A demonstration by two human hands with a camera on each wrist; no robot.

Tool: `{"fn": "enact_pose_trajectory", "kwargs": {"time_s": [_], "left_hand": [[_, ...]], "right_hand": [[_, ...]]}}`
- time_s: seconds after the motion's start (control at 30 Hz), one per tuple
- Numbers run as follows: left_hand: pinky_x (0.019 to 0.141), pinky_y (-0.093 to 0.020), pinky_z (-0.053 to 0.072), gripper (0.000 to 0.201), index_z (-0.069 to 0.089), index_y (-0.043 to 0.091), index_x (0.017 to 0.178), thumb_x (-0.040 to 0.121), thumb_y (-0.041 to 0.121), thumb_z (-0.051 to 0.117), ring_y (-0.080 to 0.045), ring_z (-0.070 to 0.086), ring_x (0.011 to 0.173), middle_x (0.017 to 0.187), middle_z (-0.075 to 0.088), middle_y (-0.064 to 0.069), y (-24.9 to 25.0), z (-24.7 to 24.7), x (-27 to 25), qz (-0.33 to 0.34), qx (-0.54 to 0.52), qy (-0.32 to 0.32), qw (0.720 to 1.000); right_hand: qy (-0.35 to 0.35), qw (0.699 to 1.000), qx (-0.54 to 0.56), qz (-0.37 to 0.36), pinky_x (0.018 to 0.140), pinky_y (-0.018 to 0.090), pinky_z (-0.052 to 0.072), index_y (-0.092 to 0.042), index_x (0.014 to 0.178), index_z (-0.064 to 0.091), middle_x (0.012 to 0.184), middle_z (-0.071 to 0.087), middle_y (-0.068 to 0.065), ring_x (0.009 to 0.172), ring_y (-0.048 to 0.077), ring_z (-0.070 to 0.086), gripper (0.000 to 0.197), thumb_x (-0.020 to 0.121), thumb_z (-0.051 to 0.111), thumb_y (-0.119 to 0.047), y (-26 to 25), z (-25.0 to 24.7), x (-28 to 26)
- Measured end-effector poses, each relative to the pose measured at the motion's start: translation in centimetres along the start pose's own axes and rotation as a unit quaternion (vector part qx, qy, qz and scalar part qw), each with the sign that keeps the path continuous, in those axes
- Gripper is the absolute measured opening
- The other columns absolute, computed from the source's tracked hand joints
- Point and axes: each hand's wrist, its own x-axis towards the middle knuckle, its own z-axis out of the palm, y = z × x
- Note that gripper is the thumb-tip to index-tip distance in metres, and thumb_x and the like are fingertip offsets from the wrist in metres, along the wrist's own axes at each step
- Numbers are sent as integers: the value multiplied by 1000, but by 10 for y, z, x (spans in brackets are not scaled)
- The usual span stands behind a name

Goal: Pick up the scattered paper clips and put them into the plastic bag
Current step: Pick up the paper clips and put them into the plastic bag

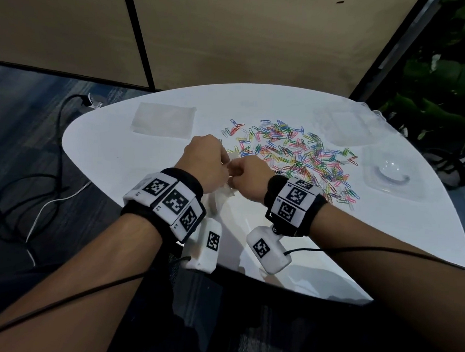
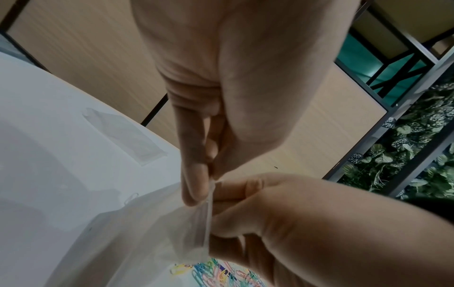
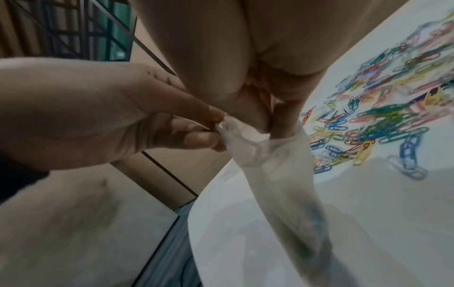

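A heap of coloured paper clips [image 1: 298,155] lies spread over the middle of the white table [image 1: 132,160]. Just left of the heap, my two hands hold a small clear plastic bag [image 1: 222,198] above the table. My left hand [image 1: 226,162] pinches one side of the bag's top edge [image 2: 210,194] between thumb and fingers. My right hand [image 1: 235,173] pinches the other side of the mouth [image 3: 267,132]. The bag [image 3: 282,174] hangs down limp from both grips. Faint coloured shades show through its lower part. Clips [image 3: 380,116] lie just beyond my right hand.
A second flat clear bag [image 1: 164,123] lies at the table's far left. Two clear plastic containers [image 1: 345,125] [image 1: 392,177] sit to the right of the clips. Cables [image 1: 31,193] trail on the carpet left of the table. Plants [image 1: 438,95] stand at the right.
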Motion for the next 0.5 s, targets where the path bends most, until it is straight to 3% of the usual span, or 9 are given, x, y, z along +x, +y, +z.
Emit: {"fn": "enact_pose_trajectory", "kwargs": {"time_s": [0.1, 0.17, 0.27, 0.33, 0.37, 0.43, 0.5], "left_hand": [[91, -40, 60, 29, 77, 9, 103, 82, -2, 60, -29, 73, 95, 98, 74, -12, 0, 1, 0, -5, -10, -3, 1000], [90, -40, 60, 30, 77, 10, 103, 81, -3, 61, -29, 73, 94, 97, 74, -11, 1, 1, -2, -8, -9, -11, 1000], [88, -38, 61, 30, 78, 11, 103, 81, -1, 60, -27, 73, 92, 94, 74, -10, 1, -2, -3, -11, 8, -10, 1000], [85, -37, 61, 30, 78, 11, 102, 83, -2, 58, -25, 74, 88, 92, 74, -9, 1, -5, -2, -15, 14, -10, 1000], [85, -37, 62, 30, 78, 10, 101, 83, -4, 58, -25, 74, 86, 92, 75, -9, 1, -7, -2, -16, 15, -11, 1000], [85, -37, 62, 30, 77, 8, 102, 83, -5, 58, -25, 75, 84, 95, 75, -10, 2, -8, -2, -17, 15, -11, 1000], [83, -37, 63, 29, 76, 8, 103, 85, -5, 58, -25, 75, 81, 98, 74, -9, 4, -8, -2, -20, 12, -13, 1000]], "right_hand": [[9, 999, -38, -34, 60, 11, 38, -15, 104, 74, 85, 69, 0, 78, 14, 60, 29, 80, 63, -3, 0, -4, -8], [-2, 998, -45, -54, 63, 13, 43, -17, 96, 77, 77, 70, -1, 74, 13, 65, 26, 80, 62, -3, 0, -11, -15], [-35, 989, 129, -56, 76, 27, 58, -12, 96, 75, 83, 75, 7, 76, 19, 72, 19, 84, 64, -1, 7, -24, -25], [0, 978, 207, -24, 77, 38, 61, -8, 100, 72, 86, 75, 13, 78, 24, 72, 16, 86, 67, -1, 26, -39, -31], [17, 983, 180, -1, 76, 40, 61, -8, 104, 72, 85, 75, 11, 78, 24, 73, 19, 86, 68, -3, 40, -48, -33], [15, 997, 24, 66, 73, 39, 62, -13, 118, 65, 91, 74, 7, 73, 21, 73, 36, 83, 74, -12, 75, -66, -40], [-24, 977, -141, 156, 71, 35, 61, -15, 136, 49, 115, 67, 9, 69, 18, 70, 67, 77, 80, -21, 107, -77, -49]]}}
